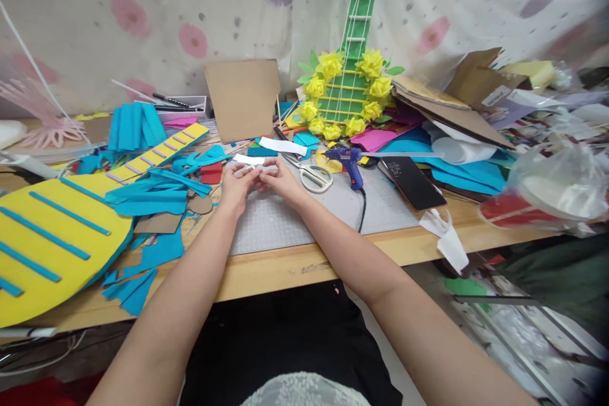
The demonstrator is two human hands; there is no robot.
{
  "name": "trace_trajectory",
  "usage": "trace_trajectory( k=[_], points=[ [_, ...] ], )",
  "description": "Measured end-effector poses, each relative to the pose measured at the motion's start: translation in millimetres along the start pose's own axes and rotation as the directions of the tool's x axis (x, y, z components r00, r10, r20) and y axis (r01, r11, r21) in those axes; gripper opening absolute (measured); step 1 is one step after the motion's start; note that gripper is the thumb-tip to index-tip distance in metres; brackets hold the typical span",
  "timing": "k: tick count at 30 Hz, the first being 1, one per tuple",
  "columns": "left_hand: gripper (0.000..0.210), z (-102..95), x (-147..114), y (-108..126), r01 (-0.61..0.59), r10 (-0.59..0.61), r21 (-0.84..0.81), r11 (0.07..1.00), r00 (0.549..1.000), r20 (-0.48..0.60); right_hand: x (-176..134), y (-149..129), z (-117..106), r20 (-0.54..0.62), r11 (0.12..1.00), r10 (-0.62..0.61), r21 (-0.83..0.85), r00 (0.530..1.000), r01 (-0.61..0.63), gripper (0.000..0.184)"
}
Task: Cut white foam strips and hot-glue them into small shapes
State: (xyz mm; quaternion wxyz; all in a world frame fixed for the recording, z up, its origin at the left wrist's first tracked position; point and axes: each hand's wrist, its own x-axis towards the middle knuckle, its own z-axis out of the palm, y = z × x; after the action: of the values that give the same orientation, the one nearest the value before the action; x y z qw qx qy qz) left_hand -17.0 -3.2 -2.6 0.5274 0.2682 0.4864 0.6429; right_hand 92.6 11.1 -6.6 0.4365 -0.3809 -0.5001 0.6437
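Note:
Over the grey cutting mat [266,228], my left hand [235,187] and my right hand [284,182] meet with their fingertips close together. Both are closed in a pinch on a small piece of white paper [254,164], partly hidden by the fingers. Just beyond them lies a white paper strip [283,146]. Scissors with white handles [316,179] rest right of my right hand. Farther right is a blue glue gun [351,166], its cord running toward the mat's front edge.
A yellow paper guitar shape [52,228] and blue scraps [150,193] cover the left. At the back stand a cardboard sheet [243,101] and a green guitar neck [359,25] above yellow flowers [330,66]. A black phone [412,181] and a bagged tub [533,193] are right.

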Motion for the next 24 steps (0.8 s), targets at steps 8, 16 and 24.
trace_trajectory(
  k=[8,16,24],
  points=[
    [0.042,2.9,-4.0,5.4,0.016,-0.016,-0.011,1.000,0.999,0.042,1.7,4.4,-0.4,-0.030,0.999,0.006,-0.049,1.000,-0.008,0.031],
    [0.050,0.6,-0.9,5.7,-0.083,0.081,-0.011,0.997,0.993,-0.081,0.0,4.8,1.2,0.007,0.998,0.021,-0.056,1.000,-0.021,0.031],
    [0.031,0.8,2.7,7.1,-0.099,0.090,-0.100,0.990,0.992,-0.085,0.2,3.5,0.8,-0.043,0.999,0.033,-0.003,0.999,-0.033,0.032]
  ],
)
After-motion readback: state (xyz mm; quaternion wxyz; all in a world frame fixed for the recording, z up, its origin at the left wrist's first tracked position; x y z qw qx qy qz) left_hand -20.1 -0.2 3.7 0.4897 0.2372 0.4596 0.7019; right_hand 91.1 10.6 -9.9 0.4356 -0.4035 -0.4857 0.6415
